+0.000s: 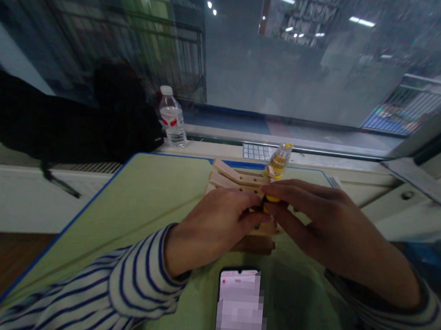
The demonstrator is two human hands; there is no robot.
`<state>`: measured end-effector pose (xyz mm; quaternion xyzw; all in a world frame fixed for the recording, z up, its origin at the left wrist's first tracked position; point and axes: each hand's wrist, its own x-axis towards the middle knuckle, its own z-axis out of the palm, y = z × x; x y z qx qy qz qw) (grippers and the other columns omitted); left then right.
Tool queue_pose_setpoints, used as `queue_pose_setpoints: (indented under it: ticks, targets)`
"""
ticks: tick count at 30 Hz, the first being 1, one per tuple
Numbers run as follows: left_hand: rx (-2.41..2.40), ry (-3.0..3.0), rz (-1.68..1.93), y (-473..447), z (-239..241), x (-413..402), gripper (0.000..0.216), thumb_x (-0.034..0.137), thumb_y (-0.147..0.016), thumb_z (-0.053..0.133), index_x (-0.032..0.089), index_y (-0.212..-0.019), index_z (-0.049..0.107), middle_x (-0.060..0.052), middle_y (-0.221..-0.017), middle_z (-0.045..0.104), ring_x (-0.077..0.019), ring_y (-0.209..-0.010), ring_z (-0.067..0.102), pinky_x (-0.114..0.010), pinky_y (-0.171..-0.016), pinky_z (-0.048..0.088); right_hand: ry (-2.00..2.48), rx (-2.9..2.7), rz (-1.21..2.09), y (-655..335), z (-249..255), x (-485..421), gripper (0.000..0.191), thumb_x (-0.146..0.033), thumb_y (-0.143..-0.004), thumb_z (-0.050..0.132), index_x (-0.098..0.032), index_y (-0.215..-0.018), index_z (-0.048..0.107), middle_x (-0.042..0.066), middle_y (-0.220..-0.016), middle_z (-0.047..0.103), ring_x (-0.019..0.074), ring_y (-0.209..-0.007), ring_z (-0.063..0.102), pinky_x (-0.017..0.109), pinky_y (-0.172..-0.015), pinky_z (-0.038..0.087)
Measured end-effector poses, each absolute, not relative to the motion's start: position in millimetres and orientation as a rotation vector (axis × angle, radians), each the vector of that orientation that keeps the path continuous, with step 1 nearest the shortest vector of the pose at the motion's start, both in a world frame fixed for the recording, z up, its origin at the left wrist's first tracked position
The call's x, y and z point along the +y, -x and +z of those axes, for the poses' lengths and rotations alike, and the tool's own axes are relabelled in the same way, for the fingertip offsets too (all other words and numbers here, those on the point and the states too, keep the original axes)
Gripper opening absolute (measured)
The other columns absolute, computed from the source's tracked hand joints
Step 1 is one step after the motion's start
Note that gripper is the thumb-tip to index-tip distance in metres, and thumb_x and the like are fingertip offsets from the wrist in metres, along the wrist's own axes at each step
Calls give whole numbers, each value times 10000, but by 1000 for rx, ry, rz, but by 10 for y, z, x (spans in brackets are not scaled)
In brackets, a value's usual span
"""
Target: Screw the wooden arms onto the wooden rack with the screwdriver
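Both hands meet over a group of pale wooden pieces [242, 178] with drilled holes, near the table's far edge. My left hand [216, 220] is closed, its thumb and fingertips pinched at a small yellow-and-black part [271, 199]. From the other side, the thumb and fingers of my right hand [323, 219] close on the same part. Fingers cover much of it, so its kind cannot be made out. Beneath the hands, a darker wooden block [254, 244] shows at the near side of the pieces.
A phone [237, 308] lies on the green table [153, 190] close to me. Behind the wooden pieces stands a small clear bottle with yellow parts [279, 160]. On the windowsill are a water bottle [173, 118] and, to its left, black cloth or a bag [74, 123].
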<state>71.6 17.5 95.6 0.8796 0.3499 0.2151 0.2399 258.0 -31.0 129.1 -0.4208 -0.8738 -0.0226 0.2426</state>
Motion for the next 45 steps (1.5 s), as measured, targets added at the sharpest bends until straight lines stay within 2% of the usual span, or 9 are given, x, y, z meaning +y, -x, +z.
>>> queue_pose_setpoints:
  ticks: [10, 14, 18, 21, 24, 29, 33, 36, 45]
  targets:
    - [842, -2349, 597, -694, 923, 172, 209, 221, -932, 483, 239, -1013, 675, 6, -1022, 714, -162, -938, 649, -286, -812, 475, 1234, -2372, -41, -2569, 1289, -302, 169, -290, -936, 512, -189, -1014, 622, 58, -1019, 682, 193, -866, 659, 341, -776, 526]
    - [800, -2328, 609, -687, 913, 173, 221, 216, -941, 468, 253, -1026, 669, 18, -1038, 708, -154, -953, 643, -288, -855, 468, 1219, -2360, -50, -2554, 1286, -297, 202, -271, -928, 529, -184, -1094, 603, 58, -1035, 674, 189, -864, 652, 334, -760, 518]
    - [865, -2358, 579, -689, 949, 168, 224, 276, -942, 477, 256, -1029, 682, 4, -991, 718, -171, -904, 654, -301, -823, 477, 1244, -2365, -36, -2561, 1283, -303, 197, -285, -935, 514, -173, -1062, 614, 66, -1005, 672, 179, -820, 645, 324, -734, 514]
    - [939, -2387, 581, -688, 982, 164, 201, 322, -901, 553, 268, -1035, 693, 4, -966, 723, -180, -873, 657, -279, -735, 482, 1258, -2369, -31, -2569, 1279, -314, 188, -287, -942, 499, -173, -1030, 621, 66, -987, 673, 171, -783, 644, 312, -702, 514]
    - [998, -2406, 609, -691, 988, 162, 181, 341, -874, 596, 263, -989, 712, 5, -911, 728, -171, -810, 656, -253, -651, 461, 1244, -2367, -56, -2566, 1275, -315, 202, -288, -942, 499, -171, -1054, 621, 69, -1005, 678, 185, -818, 655, 325, -720, 522]
    - [1002, -2419, 652, -701, 943, 164, 169, 321, -886, 579, 249, -937, 722, 12, -852, 729, -148, -749, 648, -235, -610, 428, 1236, -2382, -97, -2563, 1277, -299, 244, -302, -937, 510, -180, -1123, 609, 73, -1081, 681, 209, -888, 667, 360, -767, 539]
    - [971, -2401, 678, -705, 936, 166, 181, 312, -905, 552, 253, -928, 722, 25, -854, 731, -135, -744, 648, -230, -617, 422, 1172, -2386, -112, -2563, 1278, -301, 247, -255, -929, 516, -184, -1155, 588, 73, -1188, 660, 206, -998, 654, 360, -860, 529]
    - [948, -2399, 647, -707, 957, 165, 173, 294, -903, 556, 256, -947, 719, 24, -882, 733, -142, -774, 651, -235, -639, 429, 1140, -2390, -113, -2558, 1273, -309, 224, -204, -934, 490, -191, -1132, 595, 57, -1167, 675, 193, -1010, 655, 347, -885, 523]
    - [840, -2401, 648, -696, 916, 184, 186, 258, -929, 512, 240, -974, 691, 14, -1001, 726, -162, -911, 653, -267, -764, 447, 1202, -2379, -133, -2556, 1263, -285, 210, -253, -941, 498, -177, -1100, 613, 74, -1071, 694, 217, -936, 675, 384, -829, 546]
